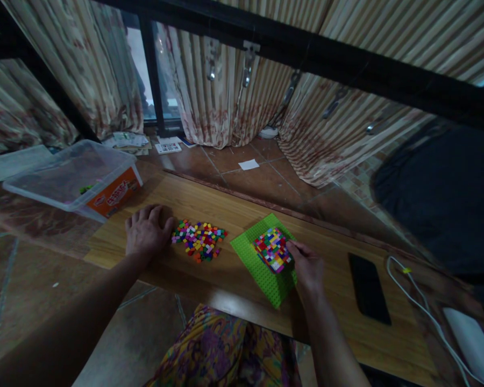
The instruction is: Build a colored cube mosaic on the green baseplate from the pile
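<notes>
we see the left hand (147,232) lying flat, palm down and fingers spread, on the wooden board (234,207), holding nothing, its fingertips just beside the loose pile of small coloured bricks (198,239). the right hand (310,267) rests at the right edge of the green baseplate (262,271), thumb and forefinger pinched at the corner of the multicoloured brick square (272,249) that sits on the plate; whether a brick is between them we cannot tell. the baseplate lies tilted, near the board's front edge. a clear plastic tub (70,177) stands to the far left, a black phone (369,287) and a white cable (423,309) to the right.
</notes>
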`<state>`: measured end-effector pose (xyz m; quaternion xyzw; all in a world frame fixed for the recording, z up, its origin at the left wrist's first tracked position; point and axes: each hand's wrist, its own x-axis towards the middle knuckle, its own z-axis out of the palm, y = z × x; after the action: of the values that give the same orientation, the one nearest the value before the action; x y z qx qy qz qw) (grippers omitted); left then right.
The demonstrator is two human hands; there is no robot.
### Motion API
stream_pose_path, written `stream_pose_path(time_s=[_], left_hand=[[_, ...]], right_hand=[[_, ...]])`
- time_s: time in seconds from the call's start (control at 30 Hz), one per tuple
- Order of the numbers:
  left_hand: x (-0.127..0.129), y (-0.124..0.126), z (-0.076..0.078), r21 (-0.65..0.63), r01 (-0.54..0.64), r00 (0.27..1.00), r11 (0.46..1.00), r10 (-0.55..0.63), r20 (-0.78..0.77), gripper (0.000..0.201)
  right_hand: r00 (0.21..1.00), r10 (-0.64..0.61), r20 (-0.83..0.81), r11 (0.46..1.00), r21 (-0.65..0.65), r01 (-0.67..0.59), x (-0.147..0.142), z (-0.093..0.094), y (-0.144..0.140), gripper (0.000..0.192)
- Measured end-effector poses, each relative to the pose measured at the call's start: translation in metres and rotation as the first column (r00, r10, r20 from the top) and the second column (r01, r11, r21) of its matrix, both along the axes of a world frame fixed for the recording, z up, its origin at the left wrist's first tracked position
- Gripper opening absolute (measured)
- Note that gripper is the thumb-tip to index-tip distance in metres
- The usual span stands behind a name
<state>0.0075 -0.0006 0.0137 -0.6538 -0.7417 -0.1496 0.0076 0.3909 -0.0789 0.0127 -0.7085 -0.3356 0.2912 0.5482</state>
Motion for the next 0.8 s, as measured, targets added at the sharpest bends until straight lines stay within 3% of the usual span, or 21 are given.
stream_pose_path(time_s=[0.5, 0.67, 0.73, 0.8], left_hand=[[-0.001, 0.0, -0.001, -0.018, -0.002, 1.0, 1.0, 0.001, -0.024, 0.056], [0.0, -0.002, 0.0, -0.001, 0.008, 1.0, 1.0, -0.008, -0.007, 0.055], [0.0, -0.002, 0.001, 0.002, 0.009, 1.0, 1.0, -0.009, 0.008, 0.055], [0.0, -0.003, 0.001, 0.0, 0.004, 1.0, 1.0, -0.004, 0.017, 0.055]], right_hand=[[0.997, -0.024, -0.075, 1.0, 0.0, 0.024, 0.001, 0.0, 0.002, 0.032], [0.976, -0.165, 0.14, 0.976, 0.163, 0.142, -0.008, 0.02, -0.012, 0.035], [0.953, -0.065, 0.294, 0.978, 0.211, 0.002, -0.026, 0.032, -0.021, 0.03], [0.913, 0.158, 0.376, 0.956, 0.171, -0.236, -0.053, 0.04, -0.031, 0.022]])
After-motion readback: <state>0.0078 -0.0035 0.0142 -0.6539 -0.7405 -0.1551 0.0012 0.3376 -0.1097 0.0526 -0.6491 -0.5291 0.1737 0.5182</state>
